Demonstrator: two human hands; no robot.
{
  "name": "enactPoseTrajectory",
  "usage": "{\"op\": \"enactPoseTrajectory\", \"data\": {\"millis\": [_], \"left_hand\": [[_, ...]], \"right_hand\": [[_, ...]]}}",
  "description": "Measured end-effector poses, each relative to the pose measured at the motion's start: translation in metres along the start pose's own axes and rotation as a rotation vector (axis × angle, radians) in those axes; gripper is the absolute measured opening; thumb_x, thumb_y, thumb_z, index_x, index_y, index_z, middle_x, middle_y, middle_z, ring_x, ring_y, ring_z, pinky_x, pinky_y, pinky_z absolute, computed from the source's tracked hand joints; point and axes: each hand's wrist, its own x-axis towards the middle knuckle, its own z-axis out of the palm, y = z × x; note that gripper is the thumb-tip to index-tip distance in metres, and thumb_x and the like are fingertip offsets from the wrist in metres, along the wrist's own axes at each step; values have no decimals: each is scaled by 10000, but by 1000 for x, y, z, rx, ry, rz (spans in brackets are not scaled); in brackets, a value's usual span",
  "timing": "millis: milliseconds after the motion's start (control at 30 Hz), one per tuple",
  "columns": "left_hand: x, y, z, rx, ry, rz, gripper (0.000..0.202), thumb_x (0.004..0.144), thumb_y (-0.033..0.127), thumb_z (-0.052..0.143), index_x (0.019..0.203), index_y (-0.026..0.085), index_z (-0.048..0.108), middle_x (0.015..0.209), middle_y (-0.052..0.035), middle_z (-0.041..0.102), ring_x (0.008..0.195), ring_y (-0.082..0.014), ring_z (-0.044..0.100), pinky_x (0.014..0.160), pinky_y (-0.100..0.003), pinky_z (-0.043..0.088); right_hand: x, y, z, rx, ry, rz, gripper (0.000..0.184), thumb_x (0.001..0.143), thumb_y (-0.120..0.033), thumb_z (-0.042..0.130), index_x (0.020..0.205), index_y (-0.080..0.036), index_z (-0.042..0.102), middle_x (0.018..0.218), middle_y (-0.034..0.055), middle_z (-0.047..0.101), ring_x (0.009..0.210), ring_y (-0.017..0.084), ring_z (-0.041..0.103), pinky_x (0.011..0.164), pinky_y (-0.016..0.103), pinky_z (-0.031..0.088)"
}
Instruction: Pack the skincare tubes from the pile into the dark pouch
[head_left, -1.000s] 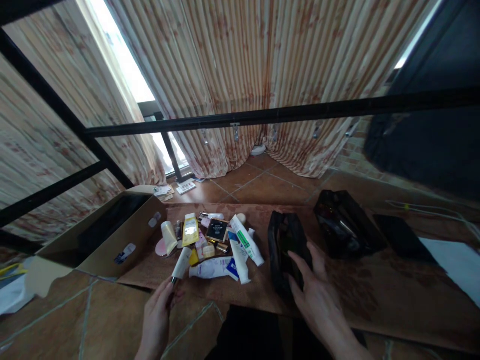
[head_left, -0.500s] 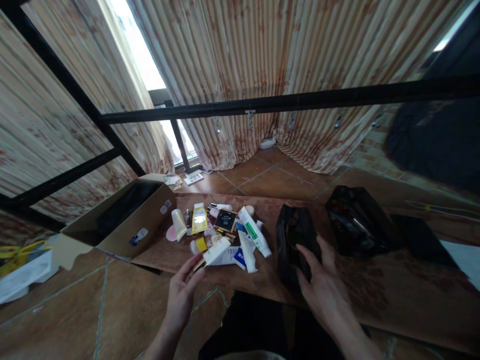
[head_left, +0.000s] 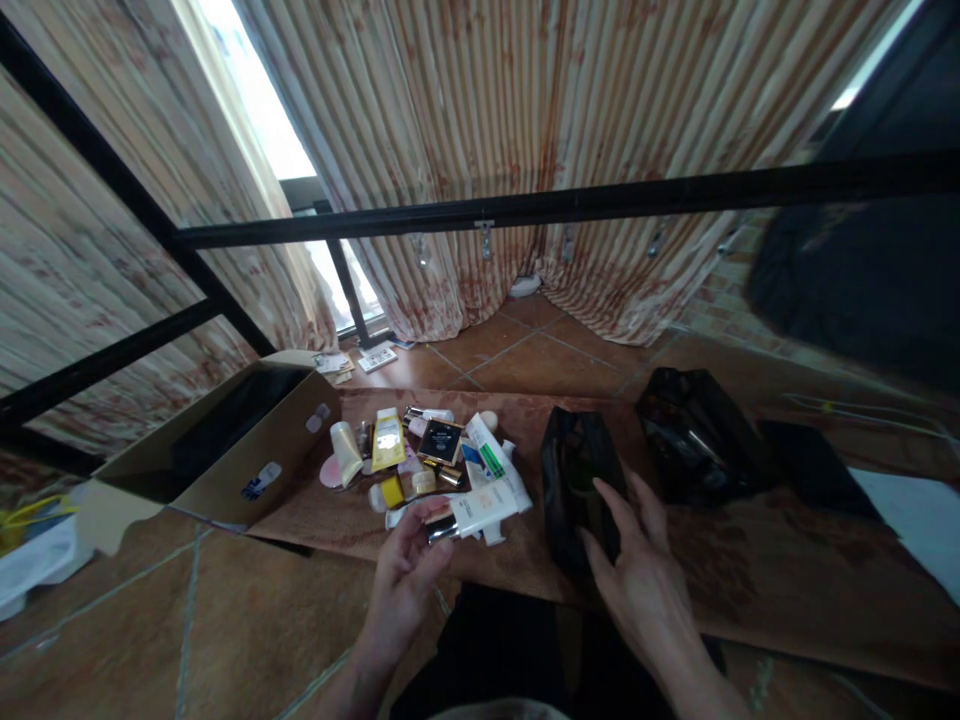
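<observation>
Near the tabletop (head_left: pixel 750 590) front edge, the left hand (head_left: pixel 409 565) clamps its grip on a dark-capped white plastic tube (head_left: pixel 486 507); the right hand (head_left: pixel 637 550), thumb and forefinger apart, touches an open black bag (head_left: pixel 555 480)

You're in what looks like a home here! Long curtains (head_left: pixel 465 130), striped and splashed with reddish blooms, drop to the floor ahead of you, and daylight blazes through the window (head_left: pixel 259 100) on the left. Brown tiles (head_left: pixel 262 620) run below, pale lines between them! In front of you, a low surface wears a brown patterned cloth (head_left: pixel 795 575), and there's the domestic giveaway: cosmetic tubes and jars (head_left: pixel 388 440), all jumbled together!
</observation>
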Motion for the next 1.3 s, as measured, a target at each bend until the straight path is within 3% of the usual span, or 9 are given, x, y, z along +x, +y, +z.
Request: {"op": "enactPoseTrajectory", "data": {"millis": [133,267,467,633,800,900,1033,1200,1300], "left_hand": [[7,15,19,11,-43,46,343,750,246,679,1084,193,618,1081,-51,666,1018,-213,590,895,-304,453],[21,36,48,96,-175,139,325,774,206,609,1099,204,604,1004,-27,663,936,-189,586,812,-276,458],[52,49,100,551,-421,348,382,813,174,506,1193,190,535,835,-6,607,750,-156,562,699,-267,457],[70,41,132,980,-699,545,455,785,118,445,1233,116,529,1051,-110,641,925,-218,624,840,-326,484],[77,37,148,1255,-925,524,398,887,215,389,1237,115,547,1123,-157,671,1040,-269,640,893,-373,493],[82,39,149,1268,-908,531,454,907,289,406,1323,127,482,1132,-165,678,1048,-296,644,879,-409,504],[86,38,138,1066,-810,537,429,917,241,395,1328,158,484,1254,-121,628,1124,-247,607,956,-382,472],[74,24,107,703,-646,443,369,912,204,421,1257,175,548,1197,-82,654,1084,-188,604,944,-309,461],[61,9,83,625,-477,347,352,882,202,477,1220,207,575,1099,-55,672,900,-174,622,813,-295,485]], "right_hand": [[-2,0,1,49,21,50,538,876,-339,452,1395,-234,353,1520,98,264,1292,286,445,847,407,564],[-3,-1,1,69,23,71,595,874,-353,454,1426,-211,286,1512,122,270,1279,295,458,847,421,564],[-5,2,2,56,40,18,581,881,-327,447,1423,-183,293,1511,149,261,1338,293,384,871,411,555],[-10,6,3,40,42,-8,546,885,-315,444,1396,-162,328,1513,162,252,1351,297,368,897,406,543],[-13,6,3,21,-4,18,514,872,-280,449,1366,-163,366,1518,166,245,1309,314,428,868,414,557],[-11,5,1,38,-24,24,505,867,-261,444,1359,-165,378,1517,162,240,1328,308,404,885,411,549],[-11,4,-1,45,-37,23,517,860,-231,440,1367,-149,378,1511,165,243,1369,302,339,950,426,511],[-13,6,0,34,-51,24,512,871,-236,433,1374,-159,379,1512,160,250,1357,295,361,951,415,511],[-13,7,2,15,-22,5,484,886,-274,430,1357,-162,406,1501,171,271,1366,304,341,955,434,505]]}}
